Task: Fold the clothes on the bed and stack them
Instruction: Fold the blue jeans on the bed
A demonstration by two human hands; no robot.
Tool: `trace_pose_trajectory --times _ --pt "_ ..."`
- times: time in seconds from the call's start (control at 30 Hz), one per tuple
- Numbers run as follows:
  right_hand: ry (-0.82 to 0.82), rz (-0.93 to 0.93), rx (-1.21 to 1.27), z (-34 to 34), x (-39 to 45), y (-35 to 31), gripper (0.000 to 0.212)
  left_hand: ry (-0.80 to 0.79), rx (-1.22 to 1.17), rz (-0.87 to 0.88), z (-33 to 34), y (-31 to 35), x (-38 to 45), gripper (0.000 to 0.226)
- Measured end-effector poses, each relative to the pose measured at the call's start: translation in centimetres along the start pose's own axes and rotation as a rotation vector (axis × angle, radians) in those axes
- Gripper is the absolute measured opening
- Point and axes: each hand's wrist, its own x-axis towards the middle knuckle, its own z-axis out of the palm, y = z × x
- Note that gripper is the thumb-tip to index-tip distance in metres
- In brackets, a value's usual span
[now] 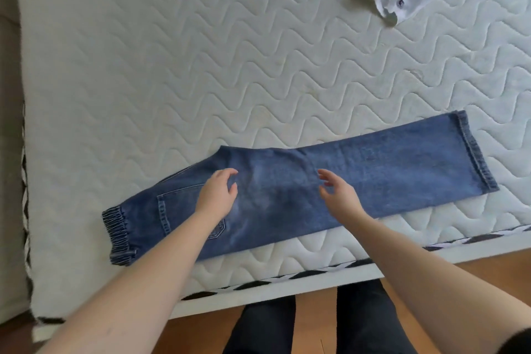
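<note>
Left hand (217, 195) over jeans (373, 175)

— What do we see of ourselves here?

— We see two bare forearms reaching in from the bottom edge; our left hand (217, 195) and our right hand (339, 195) wear no gloves, rings or watch that we can make out; the wrists are bare too.

— And sleeves?

— Only a scrap of dark sleeve (517, 340) at the lower right corner, on our right arm; the left arm shows no cloth up to the edge of view.

— Lower down?

— We wear dark trousers (365, 322); both legs show, plain and black, without pattern or visible seams; our feet are out of view.
</note>
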Motion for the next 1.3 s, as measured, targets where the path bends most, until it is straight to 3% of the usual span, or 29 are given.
trace_pose_trajectory --times 0.33,0.53,0.7,0.87,0.93,1.07,1.13,1.3 --pt "-0.077 0.016 0.098 6.5 3.8 -5.7 0.036 0.030 -0.099 -0.036 -0.7 -4.5 2.6 0.038" --pt "-0.220 0.004 0.267 9.6 7.8 -8.3 0.036 0.133 -0.034 0.031 0.8 -3.3 8.3 0.058" --pt "-0.395 0.121 0.489 10.3 10.4 -7.7 0.037 0.099 0.186 -0.216 2.1 -3.0 12.0 0.067" --pt "-0.319 0.278 0.771 5.0 13.6 -3.8 0.030 0.077 0.076 -0.398 2.0 -4.2 14.1 0.049" --pt "-0.259 0.280 0.807 2.9 14.1 -2.5 0.030 0.046 0.120 -0.393 2.2 -4.4 14.1 0.043" --pt "0.064 0.280 0.756 0.6 13.7 -2.1 0.022 0.067 0.118 -0.290 2.2 -4.8 13.4 0.033" --pt "0.132 0.241 0.659 0.6 12.9 -2.4 0.021 0.074 0.001 -0.220 2.0 -5.2 13.1 0.030" --pt "-0.132 0.204 0.420 4.3 9.5 -3.2 0.020 0.093 -0.195 -0.140 0.4 -5.7 11.9 0.024"
